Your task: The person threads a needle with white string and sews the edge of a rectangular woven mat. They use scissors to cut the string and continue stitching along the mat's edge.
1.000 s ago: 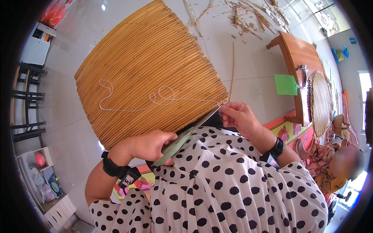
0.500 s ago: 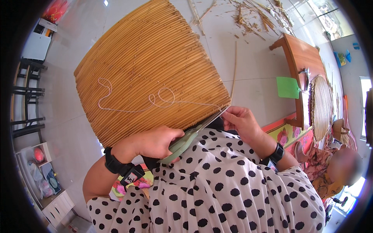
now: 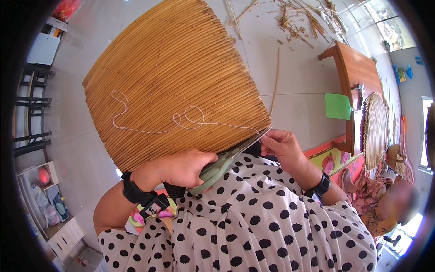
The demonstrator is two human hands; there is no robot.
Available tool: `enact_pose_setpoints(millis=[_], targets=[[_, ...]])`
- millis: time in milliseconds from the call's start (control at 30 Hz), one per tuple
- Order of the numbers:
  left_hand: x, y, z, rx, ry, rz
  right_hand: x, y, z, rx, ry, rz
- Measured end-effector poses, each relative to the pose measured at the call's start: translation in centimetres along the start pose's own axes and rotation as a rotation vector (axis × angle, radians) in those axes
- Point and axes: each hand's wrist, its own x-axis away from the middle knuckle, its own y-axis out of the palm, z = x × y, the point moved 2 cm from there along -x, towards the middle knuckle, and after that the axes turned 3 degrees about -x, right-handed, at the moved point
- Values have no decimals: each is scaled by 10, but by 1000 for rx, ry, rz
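A large mat of thin tan stalks (image 3: pixel 172 77) lies across my lap and slants away to the upper left. My left hand (image 3: pixel 186 167) is closed round the green handles of a pair of scissors (image 3: pixel 216 174), whose blades point right along the mat's near edge. At the mat's near right corner, the thumb and fingers of my right hand (image 3: pixel 282 146) pinch close to the scissor tips. A thin pale thread (image 3: pixel 154 131) lies in loops over the stalks and runs to that corner. What my right fingers pinch is too small to make out.
A wooden table (image 3: pixel 358 68) stands at the right, with a green fly swatter (image 3: pixel 338 106) and a round stalk mat (image 3: pixel 375 131) by it. Loose stalk scraps (image 3: pixel 310 22) litter the floor beyond. A person (image 3: pixel 385 204) sits at the lower right. Shelves (image 3: pixel 45 204) line the left.
The scissor blades have shifted slightly, and my right hand sits a little further right and lower. My left hand keeps its hold on the handles.
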Motion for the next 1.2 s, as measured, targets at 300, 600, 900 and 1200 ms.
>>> enact_pose_setpoints(millis=[300, 600, 900, 1200], targets=[[-3, 3, -9, 11, 17, -11, 3, 6, -5, 6, 0, 22], [-2, 3, -3, -6, 10, -37, 6, 10, -6, 50, -60, -16], [-1, 3, 5, -6, 52, -27, 10, 7, -3, 79, -70, -19], [39, -4, -4, 149, 120, -81, 5, -26, -21, 264, -30, -102]])
